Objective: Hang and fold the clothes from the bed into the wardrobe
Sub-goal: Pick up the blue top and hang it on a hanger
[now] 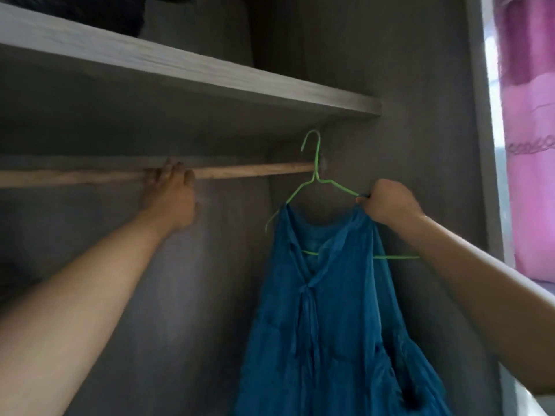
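Left hand (171, 190) grips the wooden rail (255, 170) inside the wardrobe (390, 70); right hand (387, 202), at three o'clock from it, pinches the green hanger (316, 175) carrying a blue dress (330, 310); a shelf (180, 67) spans above.

Curtain (531, 145): pink, hanging at the far right beside a bright window.
Dark bundle (120, 10): on the top shelf, blurred.
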Motion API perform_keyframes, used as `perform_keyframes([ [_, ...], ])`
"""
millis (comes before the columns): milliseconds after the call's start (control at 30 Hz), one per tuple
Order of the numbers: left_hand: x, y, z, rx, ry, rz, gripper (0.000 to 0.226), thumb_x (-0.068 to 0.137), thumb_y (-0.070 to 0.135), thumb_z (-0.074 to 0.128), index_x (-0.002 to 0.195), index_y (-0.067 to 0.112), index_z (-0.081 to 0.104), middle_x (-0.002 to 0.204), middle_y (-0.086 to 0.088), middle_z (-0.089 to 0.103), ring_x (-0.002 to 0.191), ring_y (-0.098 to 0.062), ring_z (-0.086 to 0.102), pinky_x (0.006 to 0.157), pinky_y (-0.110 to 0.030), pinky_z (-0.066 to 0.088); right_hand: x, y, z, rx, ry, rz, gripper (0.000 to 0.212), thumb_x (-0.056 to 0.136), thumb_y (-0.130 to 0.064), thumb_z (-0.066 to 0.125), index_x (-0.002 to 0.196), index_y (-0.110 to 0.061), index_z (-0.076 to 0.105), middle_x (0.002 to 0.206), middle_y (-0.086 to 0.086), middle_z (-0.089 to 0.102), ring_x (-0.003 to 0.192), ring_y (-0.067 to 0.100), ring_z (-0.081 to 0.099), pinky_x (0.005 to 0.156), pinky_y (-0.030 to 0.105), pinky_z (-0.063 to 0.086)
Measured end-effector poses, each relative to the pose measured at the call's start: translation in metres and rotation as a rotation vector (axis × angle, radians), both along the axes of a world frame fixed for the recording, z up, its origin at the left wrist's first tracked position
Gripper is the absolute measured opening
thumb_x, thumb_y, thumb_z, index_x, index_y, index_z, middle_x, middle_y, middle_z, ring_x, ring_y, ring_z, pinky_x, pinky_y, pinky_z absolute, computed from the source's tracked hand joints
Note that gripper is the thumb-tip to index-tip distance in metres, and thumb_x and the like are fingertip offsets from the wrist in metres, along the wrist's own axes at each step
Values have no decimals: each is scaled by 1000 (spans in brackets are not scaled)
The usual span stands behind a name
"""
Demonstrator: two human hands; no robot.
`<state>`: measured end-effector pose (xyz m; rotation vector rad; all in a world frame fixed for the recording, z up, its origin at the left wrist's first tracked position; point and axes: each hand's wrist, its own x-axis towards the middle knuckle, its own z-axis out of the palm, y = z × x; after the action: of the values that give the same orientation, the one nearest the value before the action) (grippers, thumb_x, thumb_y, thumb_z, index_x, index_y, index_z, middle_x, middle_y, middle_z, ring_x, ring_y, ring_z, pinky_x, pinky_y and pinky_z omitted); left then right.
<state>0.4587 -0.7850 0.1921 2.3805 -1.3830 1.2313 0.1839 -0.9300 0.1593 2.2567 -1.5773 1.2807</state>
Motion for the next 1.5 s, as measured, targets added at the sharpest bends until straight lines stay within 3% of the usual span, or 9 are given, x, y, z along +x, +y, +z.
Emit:
perform_keyframes([
  [267, 0, -56, -9, -139, -121, -8, 64, 88, 23, 49, 141, -1, 20, 143, -17, 27, 133, -32, 22, 110, -48, 13, 31, -54, -11, 58, 31, -14, 34, 94, -23, 48, 108, 6, 59, 114, 22, 60, 104, 33, 57, 72, 30, 40],
  [500, -22, -84, -20, -88, -163, 36, 83, 86, 30, 55, 143, -4, 6, 147, -21, 15, 137, -41, 12, 114, -48, 2, 18, -73, -31, 129, 105, -29, 30, 95, -21, 46, 104, 3, 62, 111, 20, 62, 101, 30, 59, 69, 27, 38],
  [700, -35, -89, -32, -51, -71, -64, 77, 90, 30, 49, 144, -7, 8, 153, -18, 2, 142, -33, -3, 114, -45, 0, 7, -63, -34, 50, 231, -59, 37, 95, -30, 45, 102, 2, 63, 107, 20, 63, 98, 30, 61, 71, 30, 43],
  [800, -47, -91, -53, 6, -20, -174, 67, 92, 33, 46, 143, -2, 21, 154, -16, 8, 143, -30, -1, 113, -43, 9, 2, -47, -34, -22, 321, -121, 41, 95, -33, 44, 104, 3, 62, 108, 22, 62, 99, 33, 60, 77, 34, 47],
  [933, -72, -93, -86, 62, 67, -335, 46, 91, 29, 46, 129, 3, 41, 138, -16, 35, 131, -29, 26, 99, -38, 29, -9, -16, -44, -141, 444, -162, 37, 94, -28, 43, 117, -2, 57, 118, 20, 56, 109, 35, 54, 84, 37, 45],
  [1033, -98, -96, -111, 106, 164, -497, 40, 93, 27, 45, 125, 4, 46, 129, -14, 44, 121, -28, 37, 91, -34, 34, -28, 9, -63, -227, 520, -166, 37, 92, -31, 43, 120, -9, 54, 125, 13, 48, 116, 32, 46, 89, 38, 39],
  [1200, -144, -86, -155, 69, 376, -785, 37, 90, 24, 53, 120, 3, 55, 122, -15, 55, 114, -31, 48, 91, -36, 38, -108, 49, -108, -479, 446, -34, 38, 74, -34, 42, 83, -9, 70, 91, 12, 66, 85, 34, 65, 78, 44, 51],
  [1367, -244, -78, -192, 53, 385, -1063, 39, 76, 26, 49, 100, 1, 66, 90, -18, 68, 84, -38, 63, 71, -41, 50, -209, 73, -155, -343, 473, -46, 39, 79, -32, 43, 87, -8, 72, 96, 14, 67, 91, 35, 65, 82, 50, 49],
  [1500, -331, -77, -213, 88, 391, -1143, 42, 76, 30, 39, 95, 2, 65, 85, -18, 65, 78, -38, 61, 67, -41, 49, -297, 80, -187, -147, 455, -94, 39, 75, -31, 44, 86, -4, 71, 90, 16, 68, 85, 38, 65, 78, 51, 49],
])
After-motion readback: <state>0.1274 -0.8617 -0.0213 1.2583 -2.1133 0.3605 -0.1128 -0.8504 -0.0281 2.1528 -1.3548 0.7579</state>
